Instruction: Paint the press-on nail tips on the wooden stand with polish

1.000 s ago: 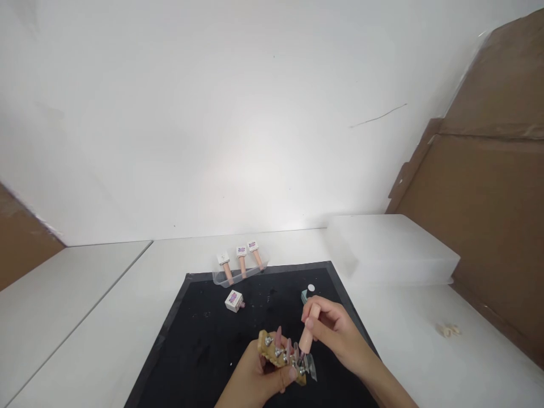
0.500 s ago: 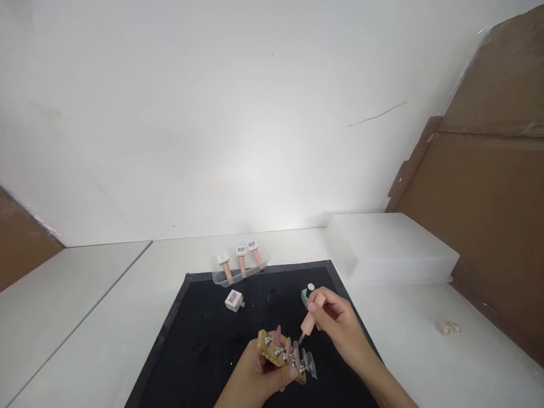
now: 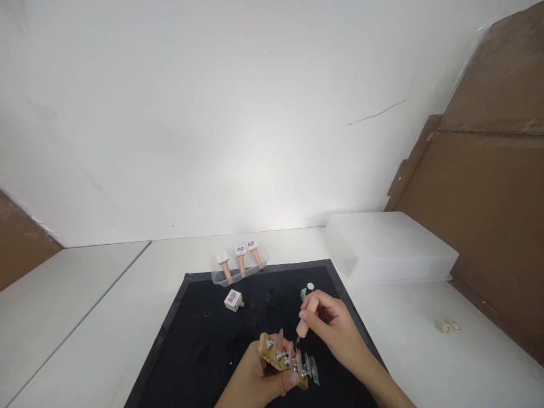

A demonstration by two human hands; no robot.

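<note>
My left hand (image 3: 259,377) is closed round a tan nail display stand (image 3: 268,352), held tilted over the black mat. Several nail tips stand on its silver posts; a pink nail tip (image 3: 280,340) is at the left, and a clear nail tip (image 3: 313,369) at the right end. Between thumb and fingers, my right hand (image 3: 334,326) pinches a peach nail polish brush (image 3: 306,318) by its cap. The bristles point down at one of the middle tips; whether they touch it I cannot tell. An uncapped white polish bottle (image 3: 233,300) lies on the mat to the left.
A clear tray (image 3: 219,277) at the mat's back edge holds three peach-capped polish bottles (image 3: 241,258). A green bottle with a black cap (image 3: 310,289) stands behind my right hand. A white translucent box (image 3: 399,249) and small beige pieces (image 3: 447,326) are at the right.
My right hand has shifted the brush slightly left and down, and it stands more upright. The nail display stand has moved a little to the right.
</note>
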